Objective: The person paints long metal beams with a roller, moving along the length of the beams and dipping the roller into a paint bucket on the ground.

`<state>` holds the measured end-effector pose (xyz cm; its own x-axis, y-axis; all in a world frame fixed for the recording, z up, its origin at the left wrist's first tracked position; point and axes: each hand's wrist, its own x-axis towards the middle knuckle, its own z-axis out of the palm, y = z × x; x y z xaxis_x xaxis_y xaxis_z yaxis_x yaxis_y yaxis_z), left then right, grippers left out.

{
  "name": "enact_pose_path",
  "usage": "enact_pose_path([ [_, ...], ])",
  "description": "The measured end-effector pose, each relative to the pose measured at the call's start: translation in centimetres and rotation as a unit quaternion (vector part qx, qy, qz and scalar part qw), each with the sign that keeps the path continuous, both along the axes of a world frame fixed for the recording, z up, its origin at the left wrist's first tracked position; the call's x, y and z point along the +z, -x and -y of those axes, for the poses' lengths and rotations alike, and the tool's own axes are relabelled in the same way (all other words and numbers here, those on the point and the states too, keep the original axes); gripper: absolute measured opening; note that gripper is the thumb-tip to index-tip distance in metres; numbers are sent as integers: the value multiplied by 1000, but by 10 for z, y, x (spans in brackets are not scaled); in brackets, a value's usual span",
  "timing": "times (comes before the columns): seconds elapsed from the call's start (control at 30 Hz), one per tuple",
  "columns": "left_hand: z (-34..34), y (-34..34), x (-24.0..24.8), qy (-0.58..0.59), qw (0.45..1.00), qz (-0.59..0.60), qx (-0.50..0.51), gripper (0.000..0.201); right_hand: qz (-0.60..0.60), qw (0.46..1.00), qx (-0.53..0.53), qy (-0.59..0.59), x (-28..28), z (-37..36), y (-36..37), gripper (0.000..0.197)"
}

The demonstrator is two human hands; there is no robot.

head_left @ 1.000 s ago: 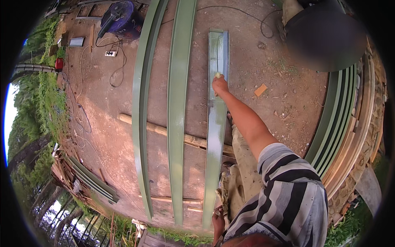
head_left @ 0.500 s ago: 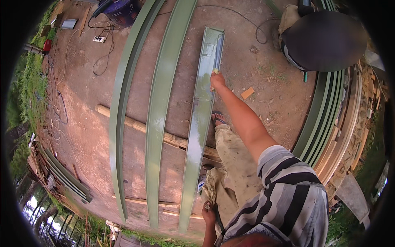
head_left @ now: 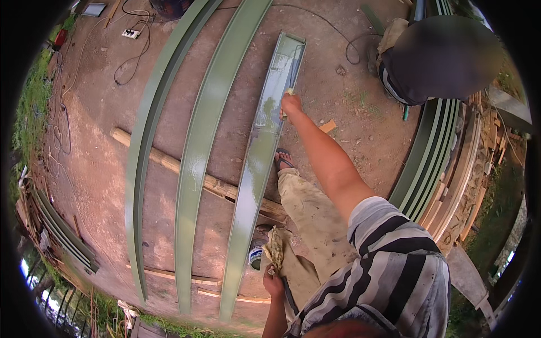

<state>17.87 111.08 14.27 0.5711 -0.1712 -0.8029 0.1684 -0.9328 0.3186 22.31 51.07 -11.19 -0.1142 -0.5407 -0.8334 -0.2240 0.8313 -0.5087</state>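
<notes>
A green metal channel beam [head_left: 241,191] lies lengthwise before me, its far part wet-looking and glossy with a bluish-grey streak along its right side. Over that far part, at the right edge, my right hand [head_left: 290,105] is closed around a small pale yellow thing [head_left: 290,91], mostly hidden by the fingers; its kind cannot be made out. Close to my body, my left hand [head_left: 273,280] grips a stained, crumpled rag [head_left: 274,248]. Beside the rag stands an open can [head_left: 256,254], near the beam's right edge.
Two more green beams [head_left: 194,152] [head_left: 138,186] lie to the left across a wooden pole [head_left: 169,160] and thin battens. At right are stacked green beams [head_left: 420,158] and a bent-over person [head_left: 394,73]. A power strip [head_left: 131,34] with cords sits far left.
The view has shifted, so the beams sit farther left and the can shows more. My right hand has moved slightly nearer along the beam's edge. Both hands keep their hold.
</notes>
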Motion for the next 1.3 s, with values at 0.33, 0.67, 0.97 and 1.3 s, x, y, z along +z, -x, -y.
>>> enact_pose_path([
  [0.33,7,3,7,-29,1000,-2,-5,30,-57,994,43,-80,73,-341,-23,44],
  [0.67,6,29,-8,-43,999,11,-13,27,-5,998,-67,-20,10,-115,-21,41],
  [0.97,4,45,-18,-30,1000,3,4,30,6,999,12,-31,16,-92,2,45],
  [1.3,-6,45,-42,-9,999,-4,-33,27,48,997,-52,-4,8,-66,7,41],
])
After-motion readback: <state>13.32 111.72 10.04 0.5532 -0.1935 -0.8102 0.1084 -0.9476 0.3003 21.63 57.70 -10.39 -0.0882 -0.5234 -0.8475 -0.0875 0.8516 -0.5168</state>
